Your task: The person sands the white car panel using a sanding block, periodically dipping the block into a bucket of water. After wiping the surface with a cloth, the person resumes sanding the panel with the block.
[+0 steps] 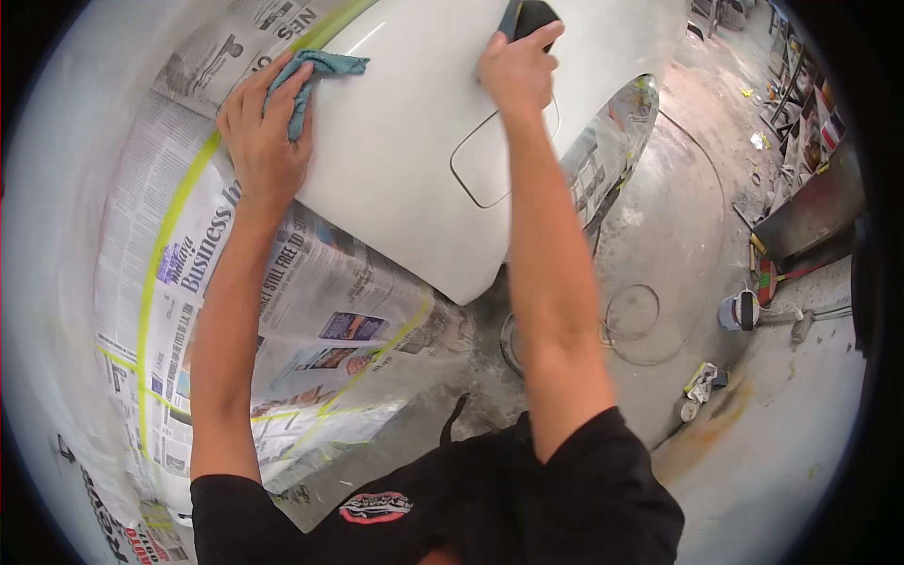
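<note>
Hands: two showing, left hand [264, 132] and right hand [516, 71]
Cloth [325, 66]: one showing
Block [533, 16]: one showing
Panel [405, 151]: one showing
Can [739, 311]: one standing

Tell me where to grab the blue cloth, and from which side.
Grip the bunched free end of the cloth that pokes out past the left hand, coming from the bare white panel toward the right hand and its black block. The rest is pinned flat under that hand, so it likely offers no hold.
</note>
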`<move>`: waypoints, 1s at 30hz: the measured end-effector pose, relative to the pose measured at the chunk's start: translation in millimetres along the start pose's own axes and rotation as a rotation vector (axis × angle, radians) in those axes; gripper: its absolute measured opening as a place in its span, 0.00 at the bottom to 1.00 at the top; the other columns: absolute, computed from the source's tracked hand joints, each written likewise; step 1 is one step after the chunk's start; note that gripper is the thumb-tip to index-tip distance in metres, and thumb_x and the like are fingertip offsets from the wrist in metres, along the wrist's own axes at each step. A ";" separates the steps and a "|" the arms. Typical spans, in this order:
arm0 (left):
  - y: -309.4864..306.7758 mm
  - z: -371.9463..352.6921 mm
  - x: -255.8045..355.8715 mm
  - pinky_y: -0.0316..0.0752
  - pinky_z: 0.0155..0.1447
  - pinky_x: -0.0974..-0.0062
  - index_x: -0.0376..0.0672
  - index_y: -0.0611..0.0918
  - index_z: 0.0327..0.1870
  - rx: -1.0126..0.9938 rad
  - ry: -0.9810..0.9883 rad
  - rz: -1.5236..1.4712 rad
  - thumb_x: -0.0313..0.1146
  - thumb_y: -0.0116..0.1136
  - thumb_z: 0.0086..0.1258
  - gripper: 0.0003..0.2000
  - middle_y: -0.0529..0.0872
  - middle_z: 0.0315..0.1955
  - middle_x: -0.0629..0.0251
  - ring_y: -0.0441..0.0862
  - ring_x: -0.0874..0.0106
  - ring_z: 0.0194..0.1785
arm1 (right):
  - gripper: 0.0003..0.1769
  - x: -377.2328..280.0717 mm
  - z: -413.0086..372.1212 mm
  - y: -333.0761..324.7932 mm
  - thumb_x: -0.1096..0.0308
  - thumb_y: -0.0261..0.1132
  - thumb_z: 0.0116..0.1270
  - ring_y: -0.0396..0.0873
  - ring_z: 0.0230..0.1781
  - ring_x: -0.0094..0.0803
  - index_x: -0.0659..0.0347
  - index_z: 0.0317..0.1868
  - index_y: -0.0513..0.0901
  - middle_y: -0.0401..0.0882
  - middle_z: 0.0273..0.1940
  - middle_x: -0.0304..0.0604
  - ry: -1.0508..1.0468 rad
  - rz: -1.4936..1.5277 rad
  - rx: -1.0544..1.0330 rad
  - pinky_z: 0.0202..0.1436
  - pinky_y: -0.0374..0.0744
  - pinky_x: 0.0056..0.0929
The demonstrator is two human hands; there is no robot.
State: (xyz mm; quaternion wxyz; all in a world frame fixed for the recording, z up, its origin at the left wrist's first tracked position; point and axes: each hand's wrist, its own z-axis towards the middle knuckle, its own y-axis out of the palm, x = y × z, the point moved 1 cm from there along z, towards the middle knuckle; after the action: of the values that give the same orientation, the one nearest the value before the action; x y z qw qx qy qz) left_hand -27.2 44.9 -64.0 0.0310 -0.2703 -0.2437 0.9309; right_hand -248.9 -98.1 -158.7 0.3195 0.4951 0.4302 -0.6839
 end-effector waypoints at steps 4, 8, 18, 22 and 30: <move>-2.0 6.5 4.8 0.68 0.69 0.63 0.51 0.88 0.61 -0.014 0.006 0.014 0.26 0.71 0.63 0.22 0.86 0.64 0.68 0.81 0.62 0.64 | 0.53 5.6 -141.3 37.1 0.58 0.68 0.73 0.83 0.50 0.63 0.67 0.85 0.43 0.74 0.55 0.69 -0.228 0.050 0.053 0.49 0.86 0.52; -4.2 8.8 10.0 0.69 0.69 0.63 0.47 0.89 0.59 -0.044 0.042 -0.004 0.29 0.74 0.64 0.20 0.87 0.64 0.65 0.82 0.62 0.63 | 0.53 15.9 -105.9 20.1 0.60 0.68 0.73 0.83 0.50 0.63 0.63 0.87 0.42 0.74 0.54 0.68 -0.214 0.047 -0.044 0.49 0.86 0.53; -7.6 8.7 8.5 0.71 0.67 0.65 0.47 0.90 0.57 -0.077 0.041 -0.036 0.37 0.78 0.62 0.21 0.87 0.64 0.68 0.81 0.62 0.66 | 0.54 13.6 80.8 -17.6 0.47 0.60 0.76 0.82 0.60 0.65 0.69 0.84 0.38 0.73 0.64 0.75 -0.089 -0.242 -0.110 0.64 0.81 0.54; -1.1 5.6 2.6 0.71 0.68 0.64 0.47 0.89 0.59 -0.068 0.052 -0.109 0.37 0.76 0.64 0.21 0.85 0.66 0.70 0.80 0.63 0.68 | 0.50 20.2 93.3 -23.4 0.47 0.60 0.75 0.82 0.60 0.65 0.66 0.82 0.45 0.73 0.65 0.74 -0.069 -0.147 -0.060 0.64 0.80 0.54; 3.3 -1.7 0.1 0.70 0.75 0.56 0.45 0.87 0.59 -0.110 0.031 -0.189 0.35 0.70 0.69 0.18 0.80 0.71 0.67 0.75 0.60 0.73 | 0.47 13.1 88.4 -1.7 0.53 0.68 0.72 0.77 0.64 0.63 0.71 0.78 0.54 0.67 0.68 0.73 -0.294 -0.118 0.138 0.65 0.79 0.55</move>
State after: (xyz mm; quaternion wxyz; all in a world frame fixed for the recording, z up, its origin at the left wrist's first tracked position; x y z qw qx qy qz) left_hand -26.1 42.7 -66.8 0.1073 -0.2620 -0.3184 0.9047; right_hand -290.0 -177.5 -158.4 0.3035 0.3843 0.3595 -0.7943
